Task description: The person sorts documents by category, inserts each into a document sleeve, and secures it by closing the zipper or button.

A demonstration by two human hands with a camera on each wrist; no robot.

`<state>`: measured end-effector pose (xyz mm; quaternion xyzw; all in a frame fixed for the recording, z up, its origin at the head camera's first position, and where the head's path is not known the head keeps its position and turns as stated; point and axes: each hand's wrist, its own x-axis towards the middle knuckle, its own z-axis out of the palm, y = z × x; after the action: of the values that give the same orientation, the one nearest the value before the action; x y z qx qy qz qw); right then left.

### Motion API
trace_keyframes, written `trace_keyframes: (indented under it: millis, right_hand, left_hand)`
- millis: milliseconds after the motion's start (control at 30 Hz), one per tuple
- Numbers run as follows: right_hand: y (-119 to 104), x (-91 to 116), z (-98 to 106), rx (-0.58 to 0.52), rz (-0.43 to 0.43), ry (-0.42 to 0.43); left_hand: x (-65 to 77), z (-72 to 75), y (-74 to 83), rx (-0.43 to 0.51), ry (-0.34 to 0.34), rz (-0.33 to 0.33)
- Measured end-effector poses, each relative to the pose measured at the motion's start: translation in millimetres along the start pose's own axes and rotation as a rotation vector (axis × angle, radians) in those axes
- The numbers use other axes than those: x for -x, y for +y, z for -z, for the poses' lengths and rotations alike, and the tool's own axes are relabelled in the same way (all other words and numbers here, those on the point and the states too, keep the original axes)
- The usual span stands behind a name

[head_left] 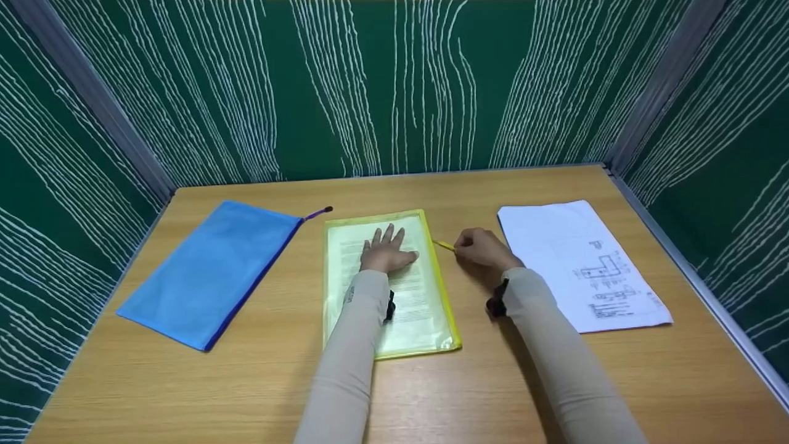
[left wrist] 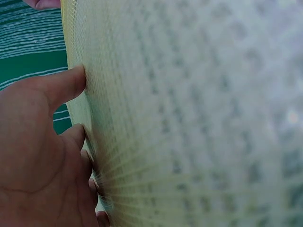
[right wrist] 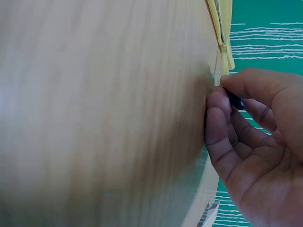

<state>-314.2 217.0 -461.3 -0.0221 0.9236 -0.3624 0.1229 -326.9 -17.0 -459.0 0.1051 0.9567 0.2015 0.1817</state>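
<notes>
A yellow-edged zip pouch (head_left: pixel 440 283), with printed paper (head_left: pixel 410 305) visible through its clear face, lies flat in the middle of the table. My left hand (head_left: pixel 385 254) rests on its upper part, fingers spread; in the left wrist view the thumb (left wrist: pixel 71 85) and fingertips touch the pouch's mesh-like surface. To the right of the pouch, my right hand (head_left: pixel 484 248) pinches the yellow zipper pull (head_left: pixel 444 245) between thumb and fingers. A black end (right wrist: pixel 236 100) of the pull pokes out of that grip in the right wrist view. The strap stretches from the pouch's right edge, near the zipper (right wrist: pixel 224 49).
A blue zip pouch (head_left: pixel 209 271) with a purple pull (head_left: pixel 317 213) lies at an angle on the left. White paper (head_left: pixel 542 246) bearing a technical drawing lies on the right, partly behind the right forearm. Green walls (head_left: pixel 376 86) with white lines enclose the wooden table (head_left: pixel 277 382).
</notes>
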Motion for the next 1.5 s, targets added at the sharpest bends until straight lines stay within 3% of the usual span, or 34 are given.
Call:
trace_keyframes:
  millis: [267,500,867,1100,1300,1500]
  right_hand:
    - [-0.5,1.0,-0.3,-0.03,-0.027,-0.005]
    - [1.5,1.3,-1.4,0.004,0.072,0.007]
    - [0.5,0.6,-1.9,0.006,0.037,0.008]
    - [1.3,0.4,-1.4,0.03,0.073,0.015]
    - [0.3,2.2,-0.8,0.02,0.05,-0.034]
    - [0.1,4.6,1.8,0.036,0.064,-0.042]
  left_hand:
    - [1.4,-0.5,0.4,0.0,0.001,-0.001]
    - [1.2,0.9,0.6,0.036,-0.008,0.008]
    - [0.9,1.3,1.1,0.016,0.001,0.009]
    - [-1.5,0.9,1.0,0.034,0.0,0.022]
    - [-1.1,1.1,-2.8,0.039,0.029,0.058]
    - [-0.3,1.1,-2.7,0.068,0.027,0.036]
